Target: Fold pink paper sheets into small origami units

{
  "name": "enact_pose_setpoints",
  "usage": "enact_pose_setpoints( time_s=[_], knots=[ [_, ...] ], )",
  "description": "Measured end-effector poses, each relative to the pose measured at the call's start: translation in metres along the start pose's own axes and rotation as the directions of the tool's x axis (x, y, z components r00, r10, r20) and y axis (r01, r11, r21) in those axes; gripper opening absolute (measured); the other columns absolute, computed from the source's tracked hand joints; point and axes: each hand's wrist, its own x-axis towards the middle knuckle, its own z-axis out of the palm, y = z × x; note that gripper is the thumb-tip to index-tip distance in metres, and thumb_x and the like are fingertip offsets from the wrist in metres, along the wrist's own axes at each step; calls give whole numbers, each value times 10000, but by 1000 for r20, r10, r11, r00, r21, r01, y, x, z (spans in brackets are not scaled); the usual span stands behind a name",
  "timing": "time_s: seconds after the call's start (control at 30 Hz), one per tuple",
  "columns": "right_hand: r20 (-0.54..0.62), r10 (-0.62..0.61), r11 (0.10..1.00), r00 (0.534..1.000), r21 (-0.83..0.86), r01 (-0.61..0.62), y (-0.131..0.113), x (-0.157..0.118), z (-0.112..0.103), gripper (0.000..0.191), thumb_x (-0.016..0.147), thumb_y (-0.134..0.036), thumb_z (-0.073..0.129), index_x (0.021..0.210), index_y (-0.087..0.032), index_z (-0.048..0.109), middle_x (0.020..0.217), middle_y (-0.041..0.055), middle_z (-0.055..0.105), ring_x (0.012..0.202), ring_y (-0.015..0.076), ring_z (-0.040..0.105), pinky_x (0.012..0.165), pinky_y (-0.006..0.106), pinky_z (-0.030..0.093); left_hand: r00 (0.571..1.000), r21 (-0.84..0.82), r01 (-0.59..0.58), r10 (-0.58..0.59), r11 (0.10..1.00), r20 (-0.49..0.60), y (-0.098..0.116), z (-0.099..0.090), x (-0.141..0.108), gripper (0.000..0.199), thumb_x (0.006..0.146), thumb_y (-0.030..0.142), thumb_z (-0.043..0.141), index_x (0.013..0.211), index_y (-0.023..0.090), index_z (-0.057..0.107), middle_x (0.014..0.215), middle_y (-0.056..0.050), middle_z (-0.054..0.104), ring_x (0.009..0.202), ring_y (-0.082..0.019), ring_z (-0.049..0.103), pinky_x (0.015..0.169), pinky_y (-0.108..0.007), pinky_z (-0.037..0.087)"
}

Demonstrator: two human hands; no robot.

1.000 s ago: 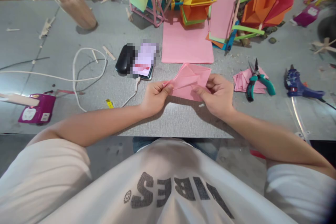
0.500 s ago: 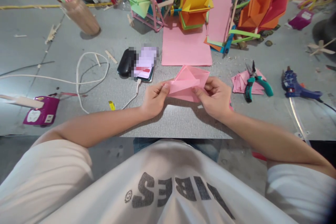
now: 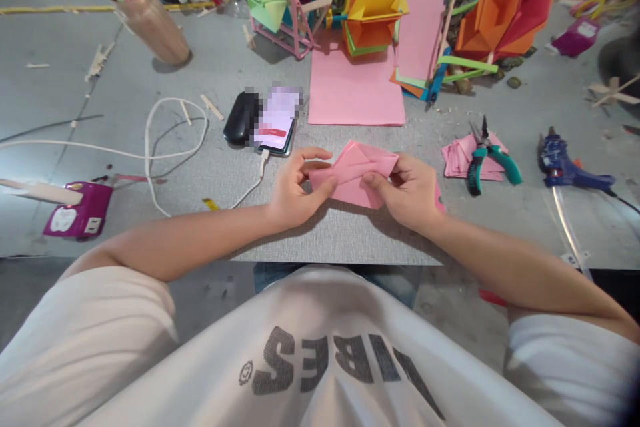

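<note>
A folded piece of pink paper [image 3: 355, 187] is held between my two hands, above the near part of the grey table. My left hand [image 3: 300, 190] pinches its left end, thumb on the front face and some fingers lifted behind. On the other side my right hand [image 3: 407, 190] grips the right end, its thumb pressed on the front and its fingers curled behind the paper. Creased flaps and a raised point show along the paper's top. Just beyond it lies a stack of pink paper sheets [image 3: 356, 93].
Pliers [image 3: 487, 160] rest on small pink paper pieces, with a blue glue gun [image 3: 565, 167] further right. A phone [image 3: 277, 120] on a white cable and a black case [image 3: 241, 119] lie left. Colourful folded-paper models [image 3: 375, 7] and a stick-filled cup [image 3: 155, 30] stand behind.
The pink paper has come slightly nearer to me and its flap lies flatter. My left thumb has slid inward over the front, and my left fingers have lifted and spread.
</note>
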Motion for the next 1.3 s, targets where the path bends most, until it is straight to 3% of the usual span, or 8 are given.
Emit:
enact_pose_setpoints(
  time_s=[0.1,0.2,0.43,0.8,0.9,1.0,1.1,1.3],
  knots=[
    [-24,-26,998,999,53,28,-2,-1,2,396,906,-575,992,1130,-318,792,924,5,860,782,225,797,710,390,684,996,-37,-80,81,996,27,-3,1,-2,331,1022,397,897,1255,218,745,1173,-76,824,963,-174,828,852,-305,673],
    [-49,-74,991,996,104,79,-3,0,4,667,860,-590,1031,1375,-355,678,911,-19,849,773,230,812,724,391,693,995,-78,-38,45,996,93,-4,0,-2,299,1045,417,883,1219,208,759,1126,-90,846,999,-191,845,884,-317,679],
    [-34,-173,985,984,14,174,3,-2,-2,758,834,-635,1037,1426,-371,645,827,2,804,713,274,788,696,453,686,982,-226,153,-122,962,145,-9,-2,3,420,944,461,989,1173,220,732,1114,-71,825,980,-170,814,831,-266,629],
    [32,-390,920,920,-21,391,19,-2,-10,892,895,-366,992,1676,-367,563,1189,59,897,868,247,848,674,363,698,931,-337,345,-275,876,238,-10,-1,7,476,859,429,1045,1068,220,672,1016,-17,735,795,-110,676,688,-240,540],
    [10,-312,946,950,-85,311,18,-1,-12,895,864,-390,1004,1665,-349,606,1108,56,896,864,282,843,781,444,732,948,-270,276,-215,922,235,-7,-1,6,430,878,393,1023,1014,224,652,949,1,725,779,-116,669,708,-255,549],
    [-9,-250,966,968,-70,249,17,-2,-12,916,835,-395,1026,1658,-354,627,1080,49,879,803,275,803,769,463,726,978,-191,80,-40,978,206,-2,-1,5,293,943,289,946,1049,232,679,956,-4,762,818,-130,718,776,-270,574],
    [2,-282,958,960,-47,281,17,-3,-9,927,839,-413,1034,1663,-344,615,940,8,836,732,256,759,748,456,714,970,-115,-96,119,989,211,2,-3,3,227,971,221,890,1161,239,768,986,-16,829,794,-128,738,750,-257,560],
    [-48,-402,914,914,-81,397,11,-3,-6,646,852,-426,1034,1402,-357,701,1047,24,836,780,246,806,716,422,698,971,-62,-19,34,998,238,1,-3,0,146,999,295,875,1120,216,858,953,-45,880,791,-150,770,736,-260,573]
  ],
)
